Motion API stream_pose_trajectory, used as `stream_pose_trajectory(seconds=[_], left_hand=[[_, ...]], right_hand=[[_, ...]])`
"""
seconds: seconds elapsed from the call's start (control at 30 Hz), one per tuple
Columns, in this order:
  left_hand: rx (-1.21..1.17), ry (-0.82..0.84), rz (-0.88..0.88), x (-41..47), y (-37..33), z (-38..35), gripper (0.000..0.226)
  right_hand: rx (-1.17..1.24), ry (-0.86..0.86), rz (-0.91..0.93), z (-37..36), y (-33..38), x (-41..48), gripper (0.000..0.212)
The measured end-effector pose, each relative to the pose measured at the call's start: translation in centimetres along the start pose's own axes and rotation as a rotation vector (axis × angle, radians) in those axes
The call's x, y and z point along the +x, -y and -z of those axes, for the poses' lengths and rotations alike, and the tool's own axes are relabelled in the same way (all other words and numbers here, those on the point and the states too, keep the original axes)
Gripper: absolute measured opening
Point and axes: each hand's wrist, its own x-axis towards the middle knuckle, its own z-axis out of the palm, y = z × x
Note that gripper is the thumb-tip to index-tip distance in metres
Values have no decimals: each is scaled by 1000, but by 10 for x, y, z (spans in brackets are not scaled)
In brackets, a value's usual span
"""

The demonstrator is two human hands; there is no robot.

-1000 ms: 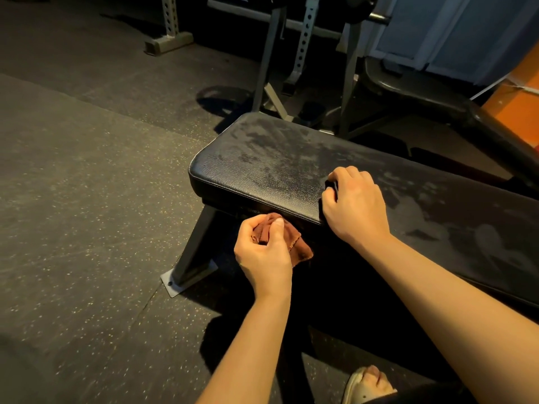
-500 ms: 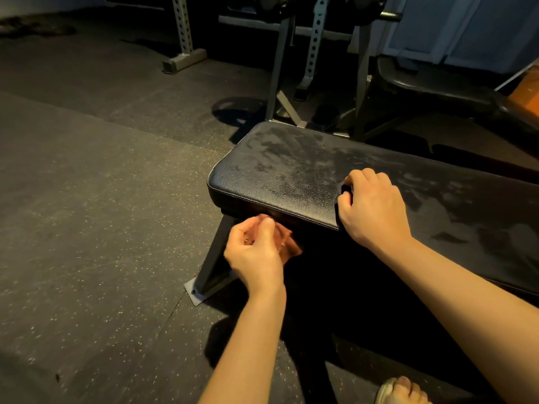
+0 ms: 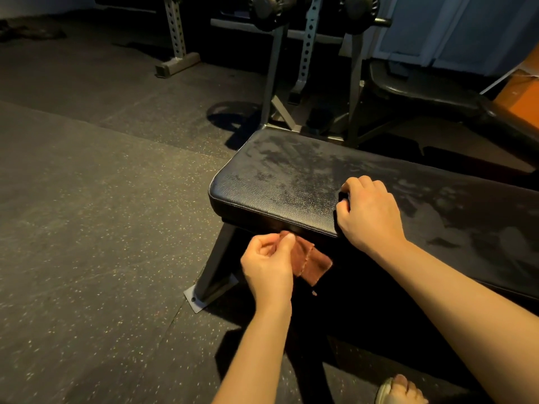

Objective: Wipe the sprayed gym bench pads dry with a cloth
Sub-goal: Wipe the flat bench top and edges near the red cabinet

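Cloth [image 3: 313,262], light and limp, is hanging just below the near edge of the bench pad [image 3: 277,182]; we're pinching its top corner with the left hand [image 3: 268,262], while the right hand [image 3: 369,212] is resting curled on the slick pad, and we can't tell if it's gripping anything.

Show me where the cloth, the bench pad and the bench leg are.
cloth [image 3: 313,266]: head view, on the hanging flap.
bench pad [image 3: 277,182]: head view, on its top near the left end.
bench leg [image 3: 217,263]: head view, mid-length of the slanted metal bar.

Rack [image 3: 306,53] w/ plates [image 3: 267,11], rubber floor [image 3: 87,214]
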Motion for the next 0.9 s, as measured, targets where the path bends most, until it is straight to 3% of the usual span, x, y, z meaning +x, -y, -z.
stream_pose_trajectory(seconds=[0.2, 0.4, 0.6, 0.77, 0.9], left_hand=[[321, 146, 34, 33, -31, 19, 26], [392, 266, 11, 25, -99, 25, 25], [485, 409, -59, 17, -156, 36, 34], [557, 554, -135, 3, -167, 54, 28], [518, 709, -27, 1, -157, 66, 22]], right_hand=[[238, -118, 39, 17, 25, -12, 12], [530, 88, 78, 33, 84, -44, 23], [819, -105, -133, 50, 112, -60, 26], [1212, -117, -382, 45, 133, -80, 33], [1511, -124, -554, 42, 139, -98, 24]])
